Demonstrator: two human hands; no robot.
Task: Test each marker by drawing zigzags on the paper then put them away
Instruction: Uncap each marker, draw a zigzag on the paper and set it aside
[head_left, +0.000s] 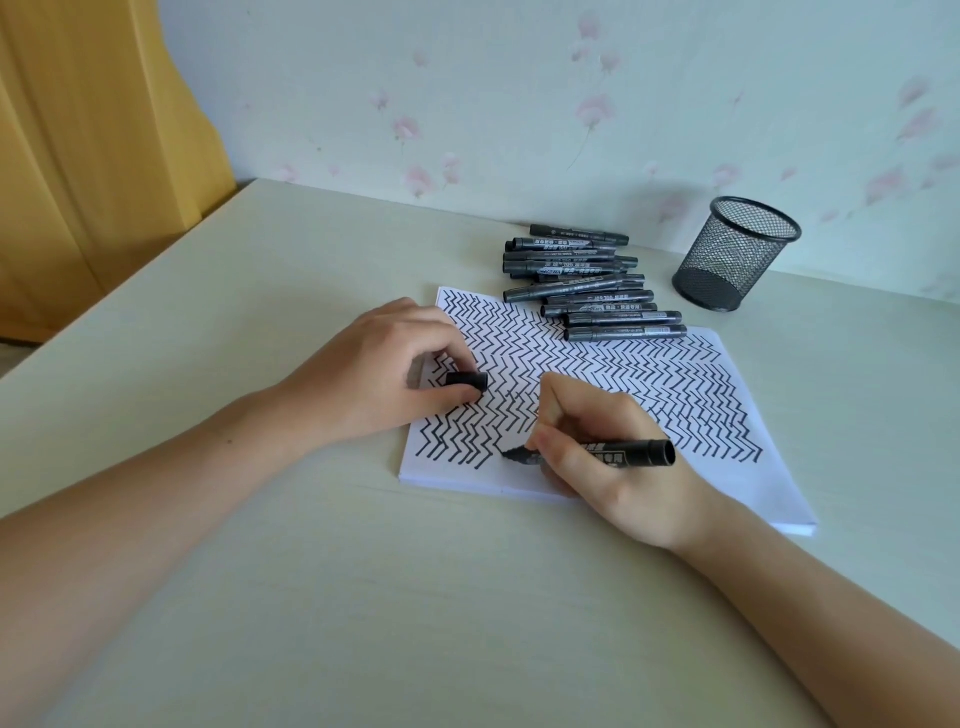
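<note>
A white pad of paper (737, 483) lies on the table, covered with many rows of black zigzags. My right hand (613, 467) grips an uncapped black marker (628, 453), its tip touching the paper near the pad's lower middle. My left hand (374, 369) rests on the pad's left edge and pinches the marker's black cap (467, 381) between thumb and fingers. Several capped black markers (587, 283) lie in a pile at the pad's far edge, some resting on the paper.
A black mesh pen cup (735, 254) stands upright at the back right, near the floral wall. The pale table (260, 597) extends toward me. A yellow curtain (93, 156) hangs beyond the table's left edge.
</note>
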